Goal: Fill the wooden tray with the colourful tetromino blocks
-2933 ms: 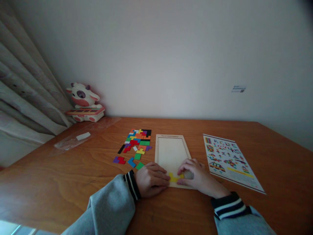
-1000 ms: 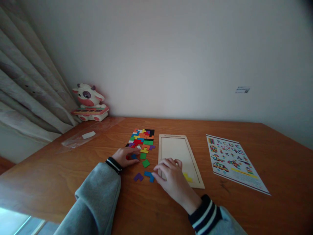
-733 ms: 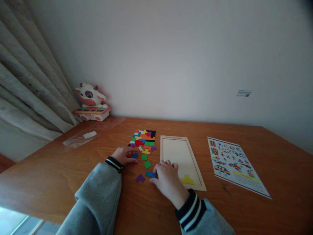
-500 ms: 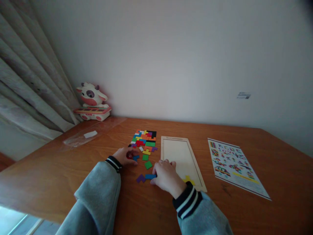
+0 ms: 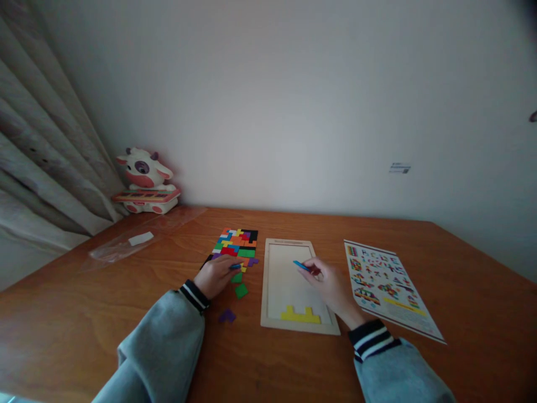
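Note:
My right hand (image 5: 325, 280) pinches a blue puzzle piece (image 5: 301, 265) above the wooden puzzle tray (image 5: 265, 291). Yellow pieces (image 5: 300, 315) lie along the tray's near end. My left hand (image 5: 216, 275) is closed on another blue puzzle piece (image 5: 235, 266), at the near edge of the colourful block of puzzle pieces (image 5: 241, 240); its fingers partly cover that piece and some of the block. Just to the right of my left hand are a green square piece (image 5: 241, 290) and a second green piece (image 5: 237, 277). Nearer to me rests a purple piece (image 5: 227, 316).
A printed pattern sheet (image 5: 390, 285) lies right of the tray. Clear plastic wrapping (image 5: 113, 250) with a white slip (image 5: 141, 239) is at the left. A cow-shaped toy keyboard (image 5: 146, 182) stands at the back left against the wall, near the curtain (image 5: 46, 145).
My right hand has picked up the blue piece from beside the purple one and carried it right, over the tray. My left hand has lifted a blue piece slightly. The view has shifted right.

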`<state>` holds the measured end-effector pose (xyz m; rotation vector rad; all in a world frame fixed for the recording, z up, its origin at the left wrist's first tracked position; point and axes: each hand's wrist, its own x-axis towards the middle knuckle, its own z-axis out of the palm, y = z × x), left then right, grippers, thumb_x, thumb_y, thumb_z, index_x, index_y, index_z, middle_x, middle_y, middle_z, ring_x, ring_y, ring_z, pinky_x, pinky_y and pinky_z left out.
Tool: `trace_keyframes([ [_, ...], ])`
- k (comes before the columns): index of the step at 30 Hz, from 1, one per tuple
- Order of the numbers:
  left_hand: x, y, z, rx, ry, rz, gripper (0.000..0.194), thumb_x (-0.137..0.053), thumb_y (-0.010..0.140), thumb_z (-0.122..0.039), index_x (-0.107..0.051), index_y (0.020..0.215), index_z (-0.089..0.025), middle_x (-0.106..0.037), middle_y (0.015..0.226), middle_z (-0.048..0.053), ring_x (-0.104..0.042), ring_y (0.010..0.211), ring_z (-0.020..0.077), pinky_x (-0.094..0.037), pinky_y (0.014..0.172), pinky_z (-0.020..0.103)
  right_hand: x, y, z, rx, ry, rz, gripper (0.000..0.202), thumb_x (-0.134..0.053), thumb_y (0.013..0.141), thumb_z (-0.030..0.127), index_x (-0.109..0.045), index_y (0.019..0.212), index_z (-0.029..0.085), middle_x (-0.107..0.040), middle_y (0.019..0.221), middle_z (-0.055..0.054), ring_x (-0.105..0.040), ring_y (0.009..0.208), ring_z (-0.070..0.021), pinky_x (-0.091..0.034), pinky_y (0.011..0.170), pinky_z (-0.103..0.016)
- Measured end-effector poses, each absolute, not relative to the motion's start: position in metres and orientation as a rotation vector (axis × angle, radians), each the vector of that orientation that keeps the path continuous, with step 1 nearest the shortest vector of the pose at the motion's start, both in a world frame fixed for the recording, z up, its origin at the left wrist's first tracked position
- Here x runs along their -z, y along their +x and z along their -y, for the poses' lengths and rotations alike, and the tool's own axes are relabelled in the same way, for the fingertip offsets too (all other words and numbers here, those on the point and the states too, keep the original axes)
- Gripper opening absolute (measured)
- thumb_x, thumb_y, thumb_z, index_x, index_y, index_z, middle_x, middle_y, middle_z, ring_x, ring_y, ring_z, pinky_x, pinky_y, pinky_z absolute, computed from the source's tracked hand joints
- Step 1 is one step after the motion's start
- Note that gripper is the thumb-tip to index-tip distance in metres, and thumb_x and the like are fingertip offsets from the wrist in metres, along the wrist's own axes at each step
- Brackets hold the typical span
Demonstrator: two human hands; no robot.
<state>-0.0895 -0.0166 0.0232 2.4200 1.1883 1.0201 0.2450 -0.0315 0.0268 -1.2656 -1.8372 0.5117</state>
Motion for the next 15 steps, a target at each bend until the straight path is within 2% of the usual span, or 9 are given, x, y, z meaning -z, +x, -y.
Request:
trace_keyframes([
  [3, -0.034, -0.046, 0.025, -0.959, 2.161, -1.183, 0.049, -0.063, 0.09, -0.04, -0.053, 0.133, -0.019, -0.073, 0.086, 0.003, -0.069, 0.07, 0.0155, -0.057, 0.067, 0.026, -0.008, 0.262, 0.027, -0.614, -1.272, 1.651, 0.025, -0.061, 0.087, 0.045, -0.062, 0.085, 0.02, -0.074, 0.091, -0.009, -0.069, 0.082, -0.022, -0.053, 0.074, -0.035],
  [4, -0.036, -0.03, 0.027, -0.995, 2.099, -1.167, 0.052, -0.062, 0.09, -0.041, -0.051, 0.136, -0.018, -0.073, 0.087, 0.003, -0.069, 0.071, 0.0155, -0.057, 0.068, 0.026, -0.004, 0.265, 0.026, -0.651, -1.267, 1.627, 0.027, -0.062, 0.087, 0.046, -0.063, 0.09, 0.02, -0.074, 0.091, -0.008, -0.07, 0.081, -0.0221, -0.054, 0.074, -0.035],
  [6, -0.036, 0.002, 0.029, -0.999, 2.061, -1.081, 0.045, -0.052, 0.096, -0.04, -0.052, 0.135, -0.017, -0.074, 0.093, 0.005, -0.069, 0.081, 0.0167, -0.055, 0.076, 0.028, -0.001, 0.269, 0.027, -0.688, -1.269, 1.637, 0.029, -0.062, 0.086, 0.048, -0.064, 0.097, 0.02, -0.074, 0.088, -0.007, -0.069, 0.078, -0.0215, -0.054, 0.072, -0.035],
  [9, -0.028, 0.035, 0.029, -0.832, 2.145, -1.007, 0.033, -0.046, 0.098, -0.036, -0.068, 0.115, -0.018, -0.075, 0.094, 0.006, -0.068, 0.084, 0.0168, -0.053, 0.075, 0.027, -0.003, 0.271, 0.029, -0.596, -1.263, 1.77, 0.031, -0.061, 0.087, 0.05, -0.071, 0.09, 0.021, -0.072, 0.086, -0.007, -0.067, 0.076, -0.0208, -0.052, 0.068, -0.033],
  [12, -0.018, 0.046, 0.031, -0.792, 2.236, -1.098, 0.026, -0.055, 0.093, -0.033, -0.072, 0.108, -0.019, -0.074, 0.087, 0.005, -0.065, 0.08, 0.0175, -0.05, 0.075, 0.028, -0.007, 0.274, 0.032, -0.457, -1.294, 1.818, 0.035, -0.06, 0.086, 0.052, -0.074, 0.087, 0.02, -0.068, 0.08, -0.007, -0.062, 0.07, -0.0198, -0.049, 0.063, -0.032],
  [15, -0.01, 0.045, 0.033, -0.798, 2.241, -1.193, 0.025, -0.064, 0.087, -0.035, -0.071, 0.107, -0.021, -0.071, 0.081, 0.003, -0.063, 0.073, 0.0164, -0.048, 0.069, 0.026, -0.006, 0.277, 0.034, -0.538, -1.36, 1.72, 0.036, -0.057, 0.089, 0.052, -0.074, 0.096, 0.02, -0.068, 0.071, -0.004, -0.062, 0.064, -0.0189, -0.05, 0.061, -0.031],
])
